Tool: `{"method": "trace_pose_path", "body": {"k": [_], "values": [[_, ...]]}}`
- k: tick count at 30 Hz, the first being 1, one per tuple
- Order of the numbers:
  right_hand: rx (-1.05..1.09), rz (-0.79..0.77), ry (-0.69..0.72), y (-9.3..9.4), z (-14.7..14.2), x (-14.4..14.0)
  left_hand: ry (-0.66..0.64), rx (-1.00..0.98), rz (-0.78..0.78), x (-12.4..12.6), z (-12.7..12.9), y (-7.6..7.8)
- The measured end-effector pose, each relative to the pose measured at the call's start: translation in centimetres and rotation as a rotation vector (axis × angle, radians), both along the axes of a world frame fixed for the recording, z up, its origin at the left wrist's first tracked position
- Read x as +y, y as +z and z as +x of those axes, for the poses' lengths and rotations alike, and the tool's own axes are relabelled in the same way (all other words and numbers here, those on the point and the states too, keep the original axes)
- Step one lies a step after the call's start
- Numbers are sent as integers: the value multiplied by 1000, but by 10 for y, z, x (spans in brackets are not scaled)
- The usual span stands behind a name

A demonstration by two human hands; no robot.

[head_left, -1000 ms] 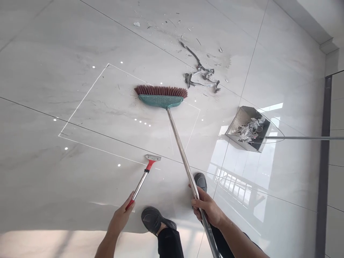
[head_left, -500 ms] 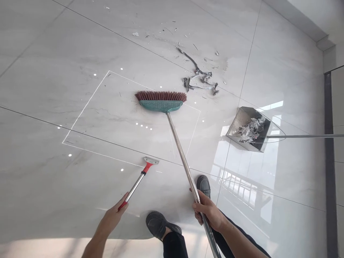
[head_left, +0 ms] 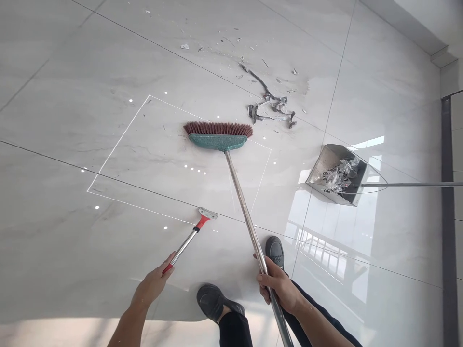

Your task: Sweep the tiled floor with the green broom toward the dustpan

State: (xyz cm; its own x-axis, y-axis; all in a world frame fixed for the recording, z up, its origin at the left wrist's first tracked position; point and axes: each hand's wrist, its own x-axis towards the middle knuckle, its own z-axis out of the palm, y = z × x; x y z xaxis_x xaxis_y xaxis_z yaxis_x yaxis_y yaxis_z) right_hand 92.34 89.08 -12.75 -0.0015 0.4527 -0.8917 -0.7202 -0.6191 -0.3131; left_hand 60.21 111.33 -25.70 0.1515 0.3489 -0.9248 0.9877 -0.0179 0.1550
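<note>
My right hand (head_left: pixel 278 285) is wrapped round the metal handle of a broom (head_left: pixel 219 140), which has a green head and reddish-brown bristles pointing away from me. The head lies over the floor in front of my feet. In my left hand (head_left: pixel 152 285) is a scraper (head_left: pixel 186 246) with a red and silver handle and a flat metal head. It points forward and right, seemingly above the tiles. Beyond the broom's right end lie torn dark strips (head_left: pixel 269 103) and scattered small scraps (head_left: pixel 227 41).
A metal long-handled dustpan (head_left: pixel 314 176) rests on the right with crumpled plastic wrapping (head_left: pixel 340 176) inside. Its handle runs to the right edge. My black shoes (head_left: pixel 213 303) stand on the glossy tile floor (head_left: pixel 54 231). A wall edge (head_left: pixel 446 202) borders the right side.
The scraper and my left hand have shifted slightly up and right. The broom keeps almost the same place, and the whole view has moved a little.
</note>
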Motion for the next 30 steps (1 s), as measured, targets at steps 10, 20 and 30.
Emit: {"method": "trace_pose_path", "body": {"k": [10,20,30], "values": [[-2,26,22,-6,2,-6,33,-34,-25,-46,8,-11],[11,18,7,-4,4,-6,50,9,-97,-56,-1,-2],[-7,15,27,-1,4,-4,145,8,-60,-80,7,-6]]}}
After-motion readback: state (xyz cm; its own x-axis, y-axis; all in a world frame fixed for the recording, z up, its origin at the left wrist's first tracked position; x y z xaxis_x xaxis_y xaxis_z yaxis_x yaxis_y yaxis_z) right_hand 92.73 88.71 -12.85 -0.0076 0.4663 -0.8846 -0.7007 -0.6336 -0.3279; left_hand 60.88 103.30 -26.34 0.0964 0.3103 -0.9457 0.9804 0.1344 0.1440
